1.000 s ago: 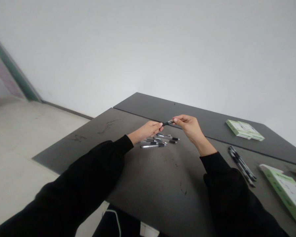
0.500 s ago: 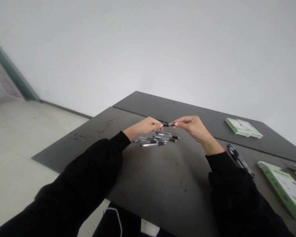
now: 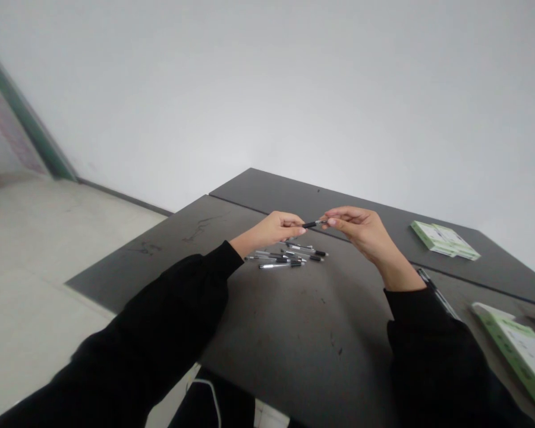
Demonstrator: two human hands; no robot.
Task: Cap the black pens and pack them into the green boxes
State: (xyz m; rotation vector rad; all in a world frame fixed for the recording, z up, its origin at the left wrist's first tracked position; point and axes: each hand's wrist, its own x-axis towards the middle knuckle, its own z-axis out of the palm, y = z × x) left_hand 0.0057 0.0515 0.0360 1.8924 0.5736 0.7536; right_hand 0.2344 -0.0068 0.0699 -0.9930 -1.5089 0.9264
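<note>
Between my hands a pen [image 3: 310, 224] with a black grip is held level above the table. My left hand [image 3: 274, 228] pinches its left end, thumb against fingers. At the other end, the fingertips of my right hand [image 3: 352, 224] close on the tip part; whether a separate small piece is in them I cannot make out. Just below my left hand lies a loose pile of several clear-barrelled pens [image 3: 282, 265] with black grips, pointing mostly sideways.
The dark table [image 3: 285, 333] has a seam towards the back. Green-and-white boxes [image 3: 443, 239] lie at the back right, and another green-and-white box [image 3: 515, 351] at the right edge. Several pens [image 3: 439, 292] lie partly behind my right sleeve. A pale wall rises behind.
My right hand has moved slightly right, away from my left hand, and more of the pen's grip and tip shows between them. The whole view has shifted a little.
</note>
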